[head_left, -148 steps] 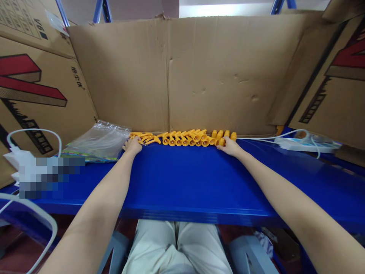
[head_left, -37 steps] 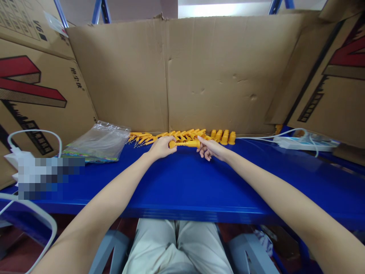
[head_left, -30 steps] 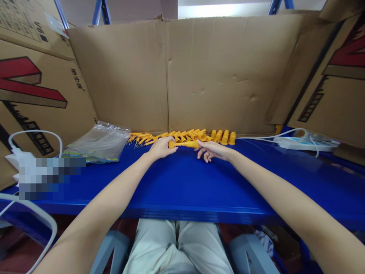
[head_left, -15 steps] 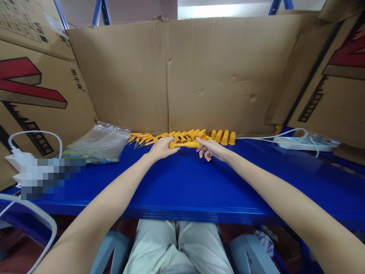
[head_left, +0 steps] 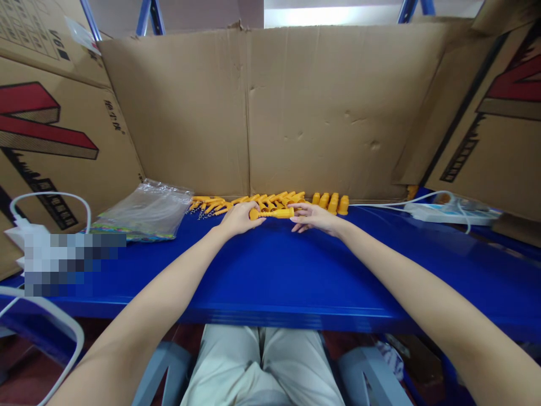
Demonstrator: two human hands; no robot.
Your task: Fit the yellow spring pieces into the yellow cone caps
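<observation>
My left hand (head_left: 242,219) is closed on the knobbed left end of a yellow plastic rod (head_left: 276,213), which lies level just above the blue table. The rod has a round knob, a thin ribbed neck and a thicker sleeve toward the right. At its right end is my right hand (head_left: 315,219), fingers loosely stretched and apart; I cannot tell whether the fingertips touch the rod. Behind the hands lies a row of yellow plastic pieces (head_left: 274,200), partly hidden. Yellow flared cups (head_left: 344,205) stand beyond my right hand.
Yellow pieces with metal chains (head_left: 207,206) lie left of my left hand. Clear plastic bags (head_left: 146,211) are stacked farther left. A white power strip (head_left: 450,213) with cables sits at the right. Cardboard (head_left: 321,113) walls in the back of the blue table (head_left: 270,270).
My right hand has loosened its fingers from the rod's right end and shifted slightly right, so the thicker sleeve shows more. My left hand keeps its hold in nearly the same place.
</observation>
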